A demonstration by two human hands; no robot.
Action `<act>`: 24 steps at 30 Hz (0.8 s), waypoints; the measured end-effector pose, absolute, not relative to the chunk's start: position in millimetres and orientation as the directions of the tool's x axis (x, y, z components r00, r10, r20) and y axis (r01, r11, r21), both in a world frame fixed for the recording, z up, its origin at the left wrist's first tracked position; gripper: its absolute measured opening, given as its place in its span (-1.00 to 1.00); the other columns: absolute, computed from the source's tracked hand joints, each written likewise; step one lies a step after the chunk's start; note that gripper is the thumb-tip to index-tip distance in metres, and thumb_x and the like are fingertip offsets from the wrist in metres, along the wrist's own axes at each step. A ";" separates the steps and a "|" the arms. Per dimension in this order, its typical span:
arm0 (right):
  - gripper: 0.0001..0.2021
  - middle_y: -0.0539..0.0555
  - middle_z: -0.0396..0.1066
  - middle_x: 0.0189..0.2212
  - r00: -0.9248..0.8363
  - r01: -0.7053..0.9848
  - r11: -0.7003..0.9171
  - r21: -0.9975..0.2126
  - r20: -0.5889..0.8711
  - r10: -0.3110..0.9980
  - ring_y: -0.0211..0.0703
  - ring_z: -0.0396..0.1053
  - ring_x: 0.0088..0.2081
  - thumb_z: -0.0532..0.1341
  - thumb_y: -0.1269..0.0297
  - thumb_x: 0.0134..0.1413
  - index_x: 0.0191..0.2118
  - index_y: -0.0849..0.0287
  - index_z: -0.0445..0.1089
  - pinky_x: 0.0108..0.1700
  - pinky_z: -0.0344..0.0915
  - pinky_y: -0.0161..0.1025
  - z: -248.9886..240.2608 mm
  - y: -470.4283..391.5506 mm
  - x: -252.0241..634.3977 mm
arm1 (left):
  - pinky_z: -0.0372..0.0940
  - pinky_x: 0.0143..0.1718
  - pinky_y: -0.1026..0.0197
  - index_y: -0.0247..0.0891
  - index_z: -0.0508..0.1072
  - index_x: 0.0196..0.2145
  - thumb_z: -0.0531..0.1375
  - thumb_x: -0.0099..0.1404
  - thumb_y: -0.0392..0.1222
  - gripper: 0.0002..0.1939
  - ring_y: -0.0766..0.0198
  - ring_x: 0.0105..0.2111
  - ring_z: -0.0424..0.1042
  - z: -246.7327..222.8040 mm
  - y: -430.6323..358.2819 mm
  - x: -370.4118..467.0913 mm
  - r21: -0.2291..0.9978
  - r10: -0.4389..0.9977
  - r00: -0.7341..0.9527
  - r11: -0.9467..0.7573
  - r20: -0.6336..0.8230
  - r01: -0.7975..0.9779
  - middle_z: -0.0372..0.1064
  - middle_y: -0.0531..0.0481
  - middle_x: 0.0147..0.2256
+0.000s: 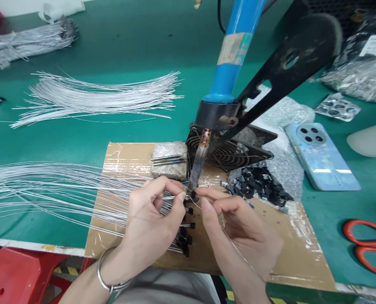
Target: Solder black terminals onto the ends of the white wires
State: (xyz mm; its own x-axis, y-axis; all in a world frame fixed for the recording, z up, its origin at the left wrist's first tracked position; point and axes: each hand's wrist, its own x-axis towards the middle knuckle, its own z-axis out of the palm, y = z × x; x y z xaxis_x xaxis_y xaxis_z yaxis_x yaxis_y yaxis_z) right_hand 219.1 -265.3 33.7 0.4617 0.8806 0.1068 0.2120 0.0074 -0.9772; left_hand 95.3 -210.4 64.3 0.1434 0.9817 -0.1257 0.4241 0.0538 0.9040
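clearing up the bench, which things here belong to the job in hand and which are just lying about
Seemingly in use:
blue-handled iron
thin wire at the right hand
pale wires by the left hand
cardboard

Probably just lying about:
phone
red-handled scissors
white cup-like thing

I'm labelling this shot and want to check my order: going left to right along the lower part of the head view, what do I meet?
Red plastic stool → left hand → right hand → red scissor handles.
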 end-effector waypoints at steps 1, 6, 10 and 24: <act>-0.79 0.09 0.61 -0.23 0.459 0.215 0.006 -0.977 0.107 0.882 -0.11 0.57 -0.17 0.32 0.35 0.14 -0.47 0.10 0.32 -0.09 0.43 -0.19 34.1 -265.6 219.6 | 0.05 -0.55 0.26 -0.26 0.48 -0.46 0.20 0.24 -0.32 -0.87 0.36 -0.54 0.12 64.4 -210.3 95.3 0.904 0.982 0.140 0.054 -0.125 0.425 0.54 -0.01 -0.38; -0.79 0.08 0.60 -0.24 0.453 0.226 -0.006 -0.974 0.100 0.886 -0.11 0.57 -0.17 0.32 0.34 0.16 -0.46 0.09 0.33 -0.11 0.44 -0.19 33.4 -265.3 220.7 | 0.01 -0.57 0.27 -0.26 0.47 -0.46 0.20 0.24 -0.33 -0.87 0.36 -0.55 0.10 64.5 -209.4 95.7 0.896 0.981 0.155 0.038 -0.119 0.443 0.54 0.00 -0.38; -0.80 0.08 0.60 -0.24 0.457 0.231 -0.002 -0.973 0.107 0.883 -0.12 0.57 -0.18 0.32 0.34 0.15 -0.46 0.09 0.35 -0.11 0.44 -0.20 31.2 -264.7 220.2 | 0.03 -0.56 0.27 -0.26 0.48 -0.46 0.20 0.24 -0.33 -0.88 0.35 -0.52 0.15 63.6 -209.5 95.7 0.897 0.978 0.159 0.049 -0.132 0.440 0.54 -0.01 -0.39; -0.82 0.07 0.61 -0.24 0.496 0.217 0.031 -0.976 0.137 0.857 -0.15 0.57 -0.20 0.35 0.36 0.11 -0.47 0.10 0.38 -0.09 0.43 -0.24 31.4 -263.6 216.6 | 0.01 -0.56 0.26 -0.25 0.47 -0.46 0.20 0.25 -0.33 -0.87 0.36 -0.55 0.09 65.7 -209.6 94.7 0.893 0.980 0.152 0.049 -0.130 0.447 0.54 0.01 -0.39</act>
